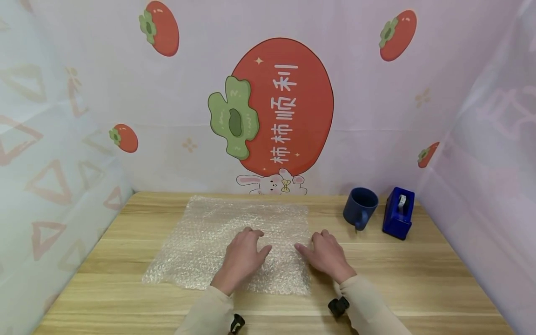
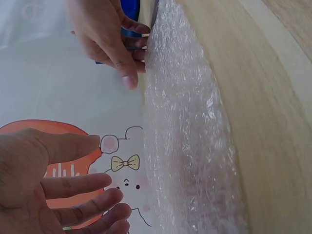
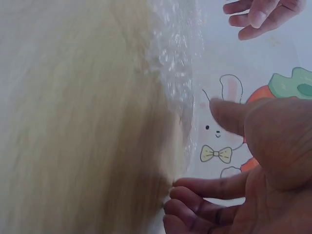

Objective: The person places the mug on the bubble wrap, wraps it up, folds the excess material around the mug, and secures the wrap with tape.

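Observation:
A sheet of clear bubble wrap (image 1: 201, 242) lies flat on the wooden table. Over its middle is my left hand (image 1: 244, 253), fingers relaxed and thumb spread; the left wrist view shows this hand (image 2: 73, 185) holding nothing. My right hand (image 1: 327, 253) is at the sheet's right edge, thumb pointing toward the left hand. In the right wrist view its fingers (image 3: 204, 195) are loosely bent near the tabletop, with nothing in them. Whether those fingertips touch the table or the wrap's edge is hard to tell.
A dark blue mug (image 1: 360, 207) stands at the back right, its handle toward me. Beside it is a blue tape dispenser (image 1: 398, 214) with a small roll. Printed cloth (image 1: 368, 116) walls in the table (image 1: 402, 288) at the back and sides.

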`<action>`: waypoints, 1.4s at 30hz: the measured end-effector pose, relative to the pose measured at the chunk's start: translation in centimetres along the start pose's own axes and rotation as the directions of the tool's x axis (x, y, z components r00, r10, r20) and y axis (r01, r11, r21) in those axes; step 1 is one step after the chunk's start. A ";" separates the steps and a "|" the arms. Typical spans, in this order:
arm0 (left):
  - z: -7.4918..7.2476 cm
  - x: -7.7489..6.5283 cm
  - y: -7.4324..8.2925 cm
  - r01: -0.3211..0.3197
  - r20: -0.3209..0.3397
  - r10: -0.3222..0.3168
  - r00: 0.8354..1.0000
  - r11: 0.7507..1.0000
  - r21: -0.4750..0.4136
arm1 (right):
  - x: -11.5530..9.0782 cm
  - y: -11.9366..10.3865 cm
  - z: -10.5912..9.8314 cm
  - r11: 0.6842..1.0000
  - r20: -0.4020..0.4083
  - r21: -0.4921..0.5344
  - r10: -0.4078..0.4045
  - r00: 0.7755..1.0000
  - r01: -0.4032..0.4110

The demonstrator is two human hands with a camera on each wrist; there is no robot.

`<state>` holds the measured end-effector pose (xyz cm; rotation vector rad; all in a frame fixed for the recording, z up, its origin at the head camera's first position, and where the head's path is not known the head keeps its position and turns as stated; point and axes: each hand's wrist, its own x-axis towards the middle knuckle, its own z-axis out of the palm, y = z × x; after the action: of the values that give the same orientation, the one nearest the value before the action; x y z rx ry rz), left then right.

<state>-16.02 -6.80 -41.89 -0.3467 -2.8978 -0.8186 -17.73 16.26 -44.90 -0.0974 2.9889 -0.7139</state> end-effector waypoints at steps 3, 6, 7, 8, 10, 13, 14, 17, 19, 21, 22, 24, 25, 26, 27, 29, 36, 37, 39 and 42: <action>-0.3 -0.2 -0.2 0.008 -0.010 -0.008 1.000 1.000 -0.003 | 0.4 -0.2 0.3 0.999 -0.008 0.013 0.031 0.999 -0.030; -0.6 -0.5 -0.3 0.014 -0.013 -0.014 1.000 1.000 -0.005 | 0.7 -0.4 0.6 0.999 -0.011 0.008 0.053 0.999 -0.053; -0.7 -0.5 -0.4 0.017 -0.013 -0.017 1.000 1.000 -0.005 | 0.7 -0.5 0.7 0.998 -0.011 0.005 0.061 0.998 -0.061; -0.8 -0.6 -0.4 0.021 -0.013 -0.021 1.000 1.000 -0.005 | 0.8 -0.5 0.7 0.998 -0.009 0.003 0.068 0.998 -0.068; -0.9 -0.7 -0.6 0.023 -0.014 -0.023 1.000 1.000 -0.005 | 0.9 -0.7 0.9 0.997 -0.013 0.004 0.080 0.997 -0.080; -1.0 -0.9 -0.9 0.024 -0.017 -0.024 1.000 1.000 0.000 | 1.1 -0.8 0.9 0.996 -0.018 0.027 0.091 0.996 -0.091; -1.0 -1.0 -1.1 0.024 -0.019 -0.024 1.000 1.000 0.001 | 1.2 -0.8 0.9 0.995 -0.020 0.039 0.097 0.995 -0.096; -1.2 -1.2 -1.3 0.023 -0.021 -0.023 1.000 1.000 0.003 | 1.3 -0.8 0.8 0.989 -0.023 0.079 0.124 0.992 -0.122; -1.2 -1.3 -1.5 0.024 -0.023 -0.024 0.999 1.000 0.005 | 1.4 -0.6 0.8 0.985 -0.028 0.100 0.147 0.989 -0.143; -1.4 -1.4 -1.7 0.023 -0.026 -0.023 0.999 1.000 0.011 | 1.5 -0.5 0.7 0.980 -0.034 0.119 0.163 0.986 -0.158; -1.4 -1.5 -1.7 0.024 -0.028 -0.024 0.999 1.000 0.014 | 1.5 -0.4 0.6 0.979 -0.040 0.125 0.166 0.985 -0.160; -1.5 -1.5 -1.9 0.031 -0.034 -0.030 0.999 0.999 0.018 | 1.4 -0.1 0.4 0.980 -0.055 0.124 0.161 0.985 -0.153; -1.5 -1.5 -2.0 0.030 -0.038 -0.029 0.999 0.999 0.018 | 1.4 0.0 0.2 0.981 -0.060 0.123 0.158 0.986 -0.149; -1.5 -1.5 -2.0 0.031 -0.040 -0.030 0.999 0.999 0.018 | 1.4 0.2 0.1 0.982 -0.065 0.121 0.154 0.986 -0.145; -1.6 -1.6 -2.1 0.029 -0.042 -0.028 0.999 0.999 0.017 | 1.4 0.3 0.0 0.982 -0.070 0.119 0.153 0.986 -0.144; -1.6 -1.6 -2.2 0.031 -0.043 -0.030 0.999 0.999 0.012 | 1.3 0.7 -0.3 0.985 -0.081 0.107 0.146 0.986 -0.137; -1.8 -1.7 -2.3 0.038 -0.027 -0.038 0.999 0.999 0.013 | 1.1 2.2 -1.3 0.992 -0.125 0.060 0.116 0.985 -0.109; -1.8 -1.7 -2.4 0.038 -0.026 -0.038 0.999 0.999 0.013 | 1.1 2.4 -1.4 0.993 -0.133 0.051 0.109 0.985 -0.103; -1.8 -1.7 -2.5 0.036 -0.027 -0.036 0.999 0.999 0.018 | 1.1 2.9 -1.6 0.995 -0.142 0.035 0.098 0.985 -0.094; -1.8 -1.7 -2.6 0.033 -0.029 -0.032 0.999 0.999 0.027 | 1.0 3.7 -2.1 0.996 -0.146 0.009 0.091 0.985 -0.090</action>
<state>-14.95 -10.22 -41.96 -0.2833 -2.8929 -0.7811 -19.10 20.39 -44.79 0.0947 3.1062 -0.7459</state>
